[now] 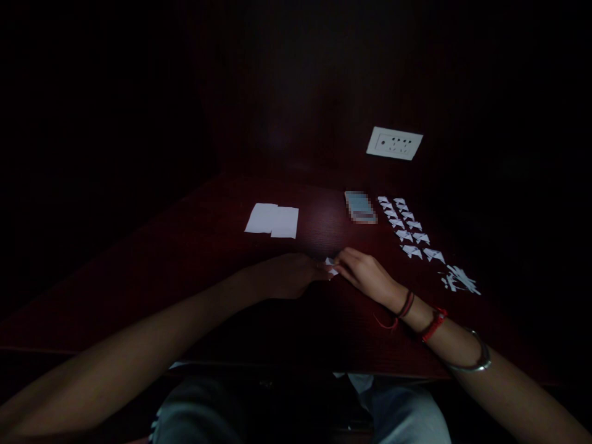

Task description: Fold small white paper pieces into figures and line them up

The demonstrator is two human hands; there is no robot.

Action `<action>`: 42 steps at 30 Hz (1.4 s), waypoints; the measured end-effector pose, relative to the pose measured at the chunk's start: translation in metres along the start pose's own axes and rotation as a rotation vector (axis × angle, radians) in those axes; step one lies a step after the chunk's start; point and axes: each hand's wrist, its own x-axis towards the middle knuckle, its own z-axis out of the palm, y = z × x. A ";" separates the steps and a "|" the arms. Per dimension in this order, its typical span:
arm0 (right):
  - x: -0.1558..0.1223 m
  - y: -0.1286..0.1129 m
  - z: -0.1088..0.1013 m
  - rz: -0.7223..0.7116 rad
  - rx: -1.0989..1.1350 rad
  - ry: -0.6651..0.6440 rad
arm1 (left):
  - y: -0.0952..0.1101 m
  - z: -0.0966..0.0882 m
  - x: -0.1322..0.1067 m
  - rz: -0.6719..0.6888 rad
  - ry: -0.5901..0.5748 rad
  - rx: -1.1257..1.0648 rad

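Observation:
Between my two hands, just above the dark red table (185, 246), is a small folded piece of white paper (331, 266). My left hand (291, 275) pinches it from the left, its fingers partly in shadow. My right hand (365, 274) grips its right side with thumb and fingertips together. Part of the paper is hidden by the fingers. Flat white paper sheets (272, 220) lie beyond my left hand. To the right, small folded paper pieces (411, 251) stand in two rows.
A phone (361, 207) with a lit, blurred screen lies left of the folded rows. Thin white paper strips (460, 279) are heaped at the right. A socket plate (394, 143) is on the back wall. The table's front edge runs above my knees. The surroundings are very dark.

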 end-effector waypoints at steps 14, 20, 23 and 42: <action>-0.009 0.006 -0.013 -0.355 -0.179 -0.111 | -0.009 -0.008 -0.001 0.095 0.019 -0.170; -0.007 0.004 -0.016 -0.364 -0.168 -0.147 | -0.010 -0.005 0.001 0.094 0.025 -0.144; -0.008 0.002 -0.017 -0.362 -0.155 -0.144 | -0.011 -0.004 0.001 0.102 0.023 -0.143; -0.012 0.004 -0.020 -0.278 -0.047 -0.119 | -0.009 -0.008 -0.002 0.061 0.014 -0.116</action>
